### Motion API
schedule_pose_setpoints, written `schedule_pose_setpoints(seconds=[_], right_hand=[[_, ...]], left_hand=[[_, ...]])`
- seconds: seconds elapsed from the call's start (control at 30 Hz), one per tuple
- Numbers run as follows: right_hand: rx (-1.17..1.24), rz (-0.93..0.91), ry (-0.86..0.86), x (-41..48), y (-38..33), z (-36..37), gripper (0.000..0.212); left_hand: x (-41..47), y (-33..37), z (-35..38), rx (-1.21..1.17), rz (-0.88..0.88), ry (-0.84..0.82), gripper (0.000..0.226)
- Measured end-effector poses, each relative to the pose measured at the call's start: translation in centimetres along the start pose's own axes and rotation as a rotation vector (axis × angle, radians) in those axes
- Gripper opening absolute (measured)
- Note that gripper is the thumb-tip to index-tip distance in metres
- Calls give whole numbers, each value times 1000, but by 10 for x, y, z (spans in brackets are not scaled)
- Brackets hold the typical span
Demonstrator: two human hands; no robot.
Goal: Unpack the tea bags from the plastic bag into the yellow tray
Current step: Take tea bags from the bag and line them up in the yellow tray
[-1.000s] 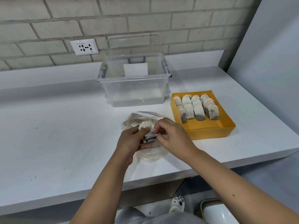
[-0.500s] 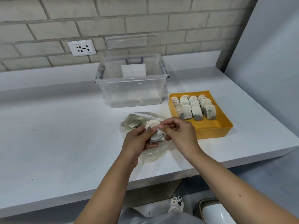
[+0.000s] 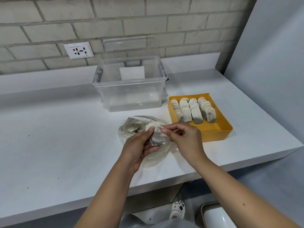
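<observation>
On the counter (image 3: 57,137) a clear bin (image 3: 131,96) stands far; right of it and nearer, the tray (image 3: 219,129) holds rows of tea bags (image 3: 194,111) in its far half. Over the plastic bag (image 3: 153,160), just left of the tray, the left hand (image 3: 138,150) curls its fingers (image 3: 144,135) round a clump (image 3: 158,137) of tea bags, and the right hand (image 3: 185,142) pinches its top.

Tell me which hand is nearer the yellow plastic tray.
Right. The right hand sits just left of the yellow tray; left hand farther left, over the clear plastic bag.
</observation>
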State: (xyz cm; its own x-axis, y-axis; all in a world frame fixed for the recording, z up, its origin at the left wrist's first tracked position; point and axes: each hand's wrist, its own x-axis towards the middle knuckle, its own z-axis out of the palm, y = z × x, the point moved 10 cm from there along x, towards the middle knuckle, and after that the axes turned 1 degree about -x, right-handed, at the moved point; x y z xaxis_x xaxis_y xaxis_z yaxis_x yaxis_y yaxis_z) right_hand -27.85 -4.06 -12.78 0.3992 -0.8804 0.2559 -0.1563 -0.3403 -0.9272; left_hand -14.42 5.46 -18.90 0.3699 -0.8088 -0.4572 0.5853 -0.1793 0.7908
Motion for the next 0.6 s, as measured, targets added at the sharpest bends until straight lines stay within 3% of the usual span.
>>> schedule_pose_setpoints(seconds=[0.17, 0.27, 0.37, 0.5, 0.6], right_hand=[[124, 33, 105, 34, -9, -57, 6], [38, 72, 133, 68, -2, -101, 4], [-159, 158, 16, 91, 23, -113, 5], [-334, 297, -296, 97, 65, -86, 4], [-379, 326, -374, 100, 83, -69, 7]], left_hand=[[13, 7, 5, 44, 45, 13, 21], [22, 12, 13, 147, 85, 10, 23], [31, 14, 21, 189, 94, 22, 18], [40, 16, 31, 225, 97, 41, 13], [45, 15, 35, 238, 95, 52, 17]])
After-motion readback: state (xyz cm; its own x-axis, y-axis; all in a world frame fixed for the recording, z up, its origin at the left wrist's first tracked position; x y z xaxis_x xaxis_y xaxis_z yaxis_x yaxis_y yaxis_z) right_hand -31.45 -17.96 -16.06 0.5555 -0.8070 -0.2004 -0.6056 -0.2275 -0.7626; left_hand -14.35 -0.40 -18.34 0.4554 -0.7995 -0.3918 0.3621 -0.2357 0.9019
